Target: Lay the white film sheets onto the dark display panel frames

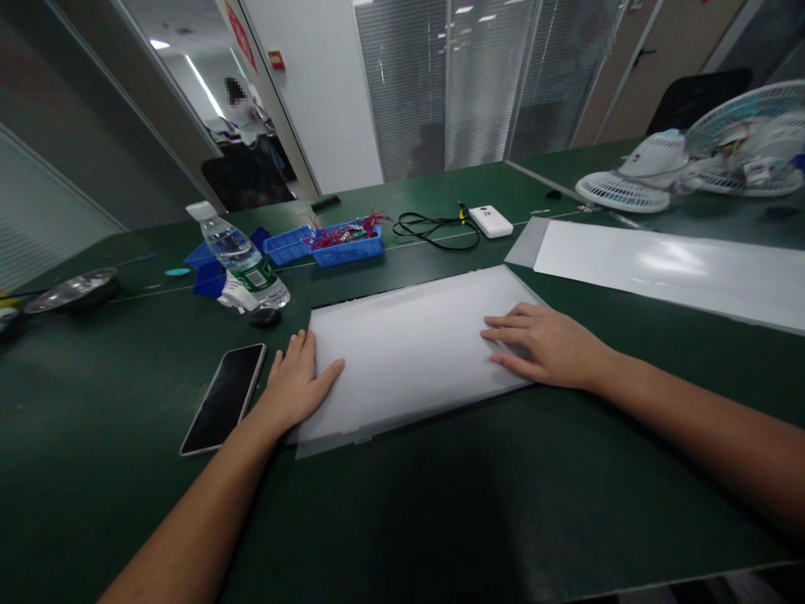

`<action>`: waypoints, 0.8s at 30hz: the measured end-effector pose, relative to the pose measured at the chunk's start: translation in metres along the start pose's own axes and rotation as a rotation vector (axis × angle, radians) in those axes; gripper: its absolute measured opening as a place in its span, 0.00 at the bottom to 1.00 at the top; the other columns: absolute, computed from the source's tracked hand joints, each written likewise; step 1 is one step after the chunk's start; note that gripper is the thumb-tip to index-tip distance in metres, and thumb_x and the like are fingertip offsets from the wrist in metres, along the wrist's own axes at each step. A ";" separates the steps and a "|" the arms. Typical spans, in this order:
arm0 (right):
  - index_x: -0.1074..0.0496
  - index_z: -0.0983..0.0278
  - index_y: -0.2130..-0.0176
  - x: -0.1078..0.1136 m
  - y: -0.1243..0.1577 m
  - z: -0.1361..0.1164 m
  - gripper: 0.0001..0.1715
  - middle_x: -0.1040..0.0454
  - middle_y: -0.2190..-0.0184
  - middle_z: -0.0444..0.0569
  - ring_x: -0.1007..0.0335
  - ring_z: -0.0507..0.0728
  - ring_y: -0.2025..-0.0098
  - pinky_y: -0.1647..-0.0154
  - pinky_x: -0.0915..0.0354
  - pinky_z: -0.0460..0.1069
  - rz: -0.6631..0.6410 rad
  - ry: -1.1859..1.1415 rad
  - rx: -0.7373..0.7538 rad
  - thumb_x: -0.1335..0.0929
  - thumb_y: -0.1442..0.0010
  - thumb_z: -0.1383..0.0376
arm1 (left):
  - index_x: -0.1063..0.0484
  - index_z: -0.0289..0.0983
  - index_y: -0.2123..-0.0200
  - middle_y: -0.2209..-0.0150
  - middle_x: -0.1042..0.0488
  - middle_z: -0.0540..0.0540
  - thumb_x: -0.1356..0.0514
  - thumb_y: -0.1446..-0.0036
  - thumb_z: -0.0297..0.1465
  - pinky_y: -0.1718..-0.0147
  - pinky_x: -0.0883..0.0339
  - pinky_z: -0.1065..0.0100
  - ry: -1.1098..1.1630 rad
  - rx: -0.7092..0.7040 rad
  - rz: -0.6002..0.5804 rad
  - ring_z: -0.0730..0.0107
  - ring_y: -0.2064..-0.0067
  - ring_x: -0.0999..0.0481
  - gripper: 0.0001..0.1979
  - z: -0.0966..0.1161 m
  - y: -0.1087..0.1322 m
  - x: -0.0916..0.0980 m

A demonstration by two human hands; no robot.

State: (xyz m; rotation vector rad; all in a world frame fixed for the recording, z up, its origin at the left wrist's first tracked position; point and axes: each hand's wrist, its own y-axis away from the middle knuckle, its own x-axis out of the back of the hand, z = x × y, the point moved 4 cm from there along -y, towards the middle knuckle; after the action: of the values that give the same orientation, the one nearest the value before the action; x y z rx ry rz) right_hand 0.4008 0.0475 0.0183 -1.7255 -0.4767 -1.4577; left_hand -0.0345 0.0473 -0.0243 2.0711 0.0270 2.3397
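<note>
Table (402, 520): smooth, dark green, cut off by the frame. Sheet (402, 352): thin, white, translucent, roughly rectangular, flat at the table's centre; underside hidden. Right hand (541, 346): open, fingers spread on the sheet's right side. Left hand (294, 382): open, thumb over the left edge. Neither grips anything.

Worktop (402, 520): sheet (402, 344) flat near the middle; left hand (298, 382) on its left edge, right hand (537, 346) on its right end. Phone (225, 398) left of sheet, just beside left forearm. Bottle (242, 256) behind phone; small object (265, 318) just before bottle's base. Behind sheet, left to right: two trays (352, 252) side by side, wires (340, 233) in the right one; cable (433, 239); small box (491, 221) next to cable. Long panel (679, 264) right of sheet, farther back; fan parts (651, 159) behind panel. Dish (75, 289) far left.
</note>
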 end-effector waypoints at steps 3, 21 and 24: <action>0.16 0.61 0.39 0.000 0.000 0.001 0.26 0.19 0.39 0.57 0.22 0.66 0.49 0.46 0.28 0.63 0.005 -0.031 0.005 0.31 0.26 0.51 | 0.51 0.18 0.21 0.20 0.52 0.23 0.55 0.28 0.53 0.22 0.56 0.37 0.024 0.035 -0.003 0.37 0.18 0.53 0.49 0.001 -0.001 0.004; 0.19 0.59 0.37 -0.001 0.014 0.053 0.29 0.20 0.37 0.55 0.24 0.70 0.37 0.37 0.29 0.70 0.094 -0.022 -0.208 0.35 0.25 0.49 | 0.41 0.22 0.26 0.21 0.45 0.23 0.54 0.27 0.48 0.23 0.52 0.37 0.084 0.048 0.051 0.36 0.19 0.48 0.41 0.002 -0.003 0.005; 0.15 0.59 0.44 -0.001 0.026 0.086 0.27 0.16 0.46 0.56 0.19 0.71 0.45 0.45 0.24 0.69 0.135 0.061 -0.464 0.34 0.27 0.48 | 0.42 0.22 0.25 0.21 0.45 0.22 0.54 0.27 0.49 0.23 0.53 0.38 0.110 0.040 0.057 0.36 0.19 0.49 0.41 -0.001 -0.004 0.003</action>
State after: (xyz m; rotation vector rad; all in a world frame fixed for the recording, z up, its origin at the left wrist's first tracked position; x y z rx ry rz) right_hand 0.4742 0.0978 0.0084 -2.0154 0.0192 -1.6018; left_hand -0.0360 0.0510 -0.0213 1.9832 0.0169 2.5045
